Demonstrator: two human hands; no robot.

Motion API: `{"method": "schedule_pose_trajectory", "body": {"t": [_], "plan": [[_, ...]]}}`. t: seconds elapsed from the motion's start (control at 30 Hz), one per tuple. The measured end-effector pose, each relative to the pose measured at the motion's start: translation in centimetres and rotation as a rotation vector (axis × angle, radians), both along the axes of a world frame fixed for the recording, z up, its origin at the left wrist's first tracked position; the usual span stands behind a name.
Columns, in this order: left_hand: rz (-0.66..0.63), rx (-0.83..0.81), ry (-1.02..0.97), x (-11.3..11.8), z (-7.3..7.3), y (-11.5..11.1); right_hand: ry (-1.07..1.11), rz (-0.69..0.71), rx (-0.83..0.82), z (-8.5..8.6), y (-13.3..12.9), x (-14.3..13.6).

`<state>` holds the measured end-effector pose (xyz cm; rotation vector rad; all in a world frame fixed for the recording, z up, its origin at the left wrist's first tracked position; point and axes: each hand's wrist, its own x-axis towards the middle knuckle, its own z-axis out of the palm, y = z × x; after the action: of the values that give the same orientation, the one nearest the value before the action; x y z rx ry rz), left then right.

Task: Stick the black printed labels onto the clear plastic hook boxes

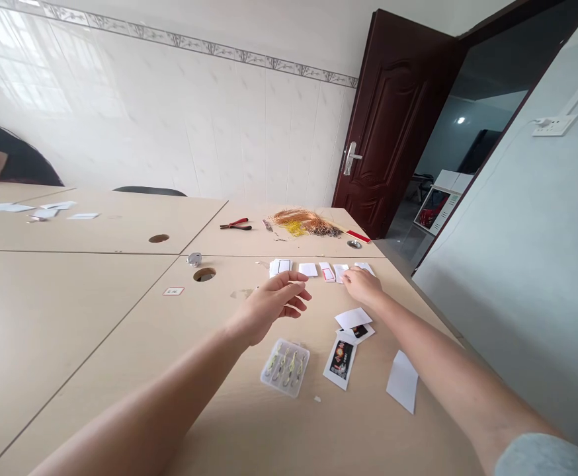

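Observation:
My left hand is over the table with its fingers loosely apart and nothing in them. Behind it lies a row of small paper pieces: a stack of white labels, a white slip and a red-edged label. My right hand is at the row, its fingertips pressed together at the edge of a white paper slip. Another white slip lies just beyond that hand. Nearer me is a clear plastic box with several fishing hooks on pale green cords.
Printed cards and a white card lie near my right forearm. Red-and-black pliers and a copper-coloured wire bundle are farther back. Cable holes pierce the table. A person's dark sleeve is at far left.

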<state>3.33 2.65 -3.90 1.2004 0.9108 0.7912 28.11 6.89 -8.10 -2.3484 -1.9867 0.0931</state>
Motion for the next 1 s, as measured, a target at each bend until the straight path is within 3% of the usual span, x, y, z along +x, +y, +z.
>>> {"method": "schedule_pose_trajectory", "body": {"t": [0.23,0.4,0.53,0.67,0.8,0.9,1.0], "plan": [[-0.033,0.069,0.051,-0.1,0.0,-0.1,0.004,0.023,0.045,0.0,-0.4,0.0],[-0.049,0.161,0.126,-0.3,0.3,-0.3,0.038,0.051,0.142,1.6,-1.6,0.7],[-0.108,0.259,0.255,-0.4,0.4,-0.1,0.102,0.105,0.181,2.9,-4.3,2.1],[-0.27,0.371,0.459,-0.9,0.7,-0.2,0.186,0.173,0.136,3.5,-8.7,3.8],[-0.544,0.467,0.686,-1.6,1.4,-0.8,0.24,0.289,0.032,3.2,-12.8,4.5],[-0.727,0.501,0.84,-1.4,1.5,-1.5,0.246,0.374,0.005,2.3,-13.9,4.1],[-0.827,0.531,0.97,-0.9,1.2,-2.2,0.224,0.401,0.054,0.7,-13.1,3.5]]}}
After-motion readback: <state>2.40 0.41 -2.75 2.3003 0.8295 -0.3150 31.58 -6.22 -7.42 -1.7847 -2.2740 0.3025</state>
